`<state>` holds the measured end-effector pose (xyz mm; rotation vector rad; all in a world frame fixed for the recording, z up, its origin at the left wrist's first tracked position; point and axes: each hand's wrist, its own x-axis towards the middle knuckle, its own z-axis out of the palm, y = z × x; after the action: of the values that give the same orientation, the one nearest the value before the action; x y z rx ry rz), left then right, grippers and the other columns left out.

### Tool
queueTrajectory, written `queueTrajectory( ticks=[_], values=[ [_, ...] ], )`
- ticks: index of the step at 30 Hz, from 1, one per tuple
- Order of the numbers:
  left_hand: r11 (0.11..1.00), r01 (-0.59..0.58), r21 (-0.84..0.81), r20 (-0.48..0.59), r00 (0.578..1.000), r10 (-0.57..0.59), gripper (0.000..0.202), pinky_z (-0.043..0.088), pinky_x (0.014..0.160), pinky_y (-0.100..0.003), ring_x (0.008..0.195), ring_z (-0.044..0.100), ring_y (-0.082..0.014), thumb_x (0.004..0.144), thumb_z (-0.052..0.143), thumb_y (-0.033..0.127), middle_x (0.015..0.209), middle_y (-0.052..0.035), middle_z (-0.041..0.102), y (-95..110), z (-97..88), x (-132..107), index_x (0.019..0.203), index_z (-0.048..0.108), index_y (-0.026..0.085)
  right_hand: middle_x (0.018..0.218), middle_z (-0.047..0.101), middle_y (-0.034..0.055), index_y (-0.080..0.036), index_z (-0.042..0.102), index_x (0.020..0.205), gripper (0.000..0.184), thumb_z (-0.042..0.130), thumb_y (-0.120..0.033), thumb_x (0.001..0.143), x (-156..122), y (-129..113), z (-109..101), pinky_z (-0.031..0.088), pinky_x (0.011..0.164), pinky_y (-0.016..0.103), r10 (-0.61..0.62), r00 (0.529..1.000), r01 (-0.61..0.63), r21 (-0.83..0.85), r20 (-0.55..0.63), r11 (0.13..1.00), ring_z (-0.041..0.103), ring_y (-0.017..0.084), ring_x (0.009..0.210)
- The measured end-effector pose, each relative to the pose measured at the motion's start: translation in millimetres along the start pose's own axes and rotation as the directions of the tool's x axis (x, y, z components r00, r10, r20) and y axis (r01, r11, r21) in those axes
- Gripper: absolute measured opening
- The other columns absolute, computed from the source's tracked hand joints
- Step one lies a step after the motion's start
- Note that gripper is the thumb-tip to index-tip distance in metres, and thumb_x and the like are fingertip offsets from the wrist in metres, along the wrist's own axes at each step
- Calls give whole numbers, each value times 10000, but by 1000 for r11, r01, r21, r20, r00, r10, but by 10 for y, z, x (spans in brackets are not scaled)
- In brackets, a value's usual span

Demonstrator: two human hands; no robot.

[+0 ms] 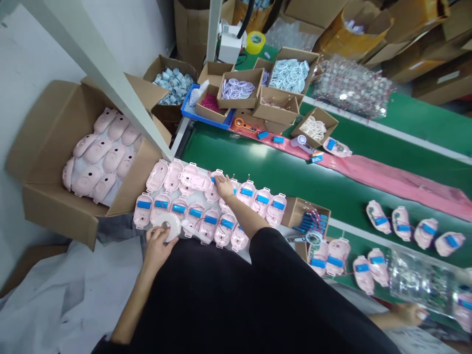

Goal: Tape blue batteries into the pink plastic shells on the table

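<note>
**Front row all carries blue cells; left end of back row shows none**

The shell point(213, 193) at your right hand point(224, 188) sits mid-way along the back row on the bench, a blue cell point(213, 180) partly visible at your fingertips. Those fingers are bent over it; whether they pinch or only press, you cannot be seen well enough to tell. Your left hand's fingers are curled around a white roll point(175, 225), holding it over the front row.

Every front-row shell in view has its blue cell, and so do those right of your hand in the back row. The leftmost back-row shells point(157, 175) show none, so that end looks left to do. A loose pink piece point(201, 182) lies across part of it.

The roll and a pale strip point(197, 233) cover parts of the front row, and your right forearm crosses both rows. Rightward stands a box point(294, 210) of blue cells; leftward, a carton point(47, 211) of pink covers, with a post point(103, 69) slanting past it. Beyond the bench runs the green belt point(224, 152). A co-worker's hand point(407, 313) is well off right.
</note>
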<state>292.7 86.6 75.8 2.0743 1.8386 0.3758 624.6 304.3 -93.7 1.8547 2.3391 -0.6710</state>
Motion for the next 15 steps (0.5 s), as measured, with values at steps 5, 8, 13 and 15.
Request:
queueTrajectory(
  ticks=[5, 8, 13, 15],
  values=[
    [1000, -2, -7, -24, 1000, 2, 345, 459, 1057, -458, 1121, 556, -310, 911, 687, 481, 982, -110, 700, 25, -7, -21, 1118, 777, 219, 1543, 569, 144, -138, 510, 1528, 521, 388, -170, 1022, -23, -34, 84, 159, 1291, 476, 41, 998, -39, 50, -43, 998, 442, 252, 1479],
    [1000, 14, -9, -20, 1000, -15, 339, 467, 1046, -449, 1118, 550, -312, 903, 701, 485, 980, -110, 702, 6, 20, -94, 1092, 782, 215, 1563, 541, 167, -116, 480, 1546, 529, 345, -183, 1039, -6, -98, 133, 151, 1287, 474, 104, 993, -99, 76, -63, 992, 412, 257, 1498],
    [1000, 18, -10, 8, 1000, -18, 344, 473, 1040, -455, 1103, 548, -312, 904, 696, 497, 990, -106, 707, 39, 102, -214, 1098, 784, 225, 1596, 508, 131, -153, 459, 1557, 526, 341, -231, 1050, -75, -125, 34, 103, 1288, 539, 126, 991, -116, 154, -55, 981, 349, 276, 1524],
    [1000, 6, -10, -2, 1000, -6, 352, 473, 1040, -463, 1105, 547, -314, 903, 698, 501, 989, -109, 708, 73, 129, -254, 1100, 784, 223, 1612, 486, 117, -189, 454, 1559, 530, 384, -270, 1041, -156, -138, -49, 157, 1270, 560, 118, 989, -101, 184, -83, 978, 324, 303, 1522]
  ],
)
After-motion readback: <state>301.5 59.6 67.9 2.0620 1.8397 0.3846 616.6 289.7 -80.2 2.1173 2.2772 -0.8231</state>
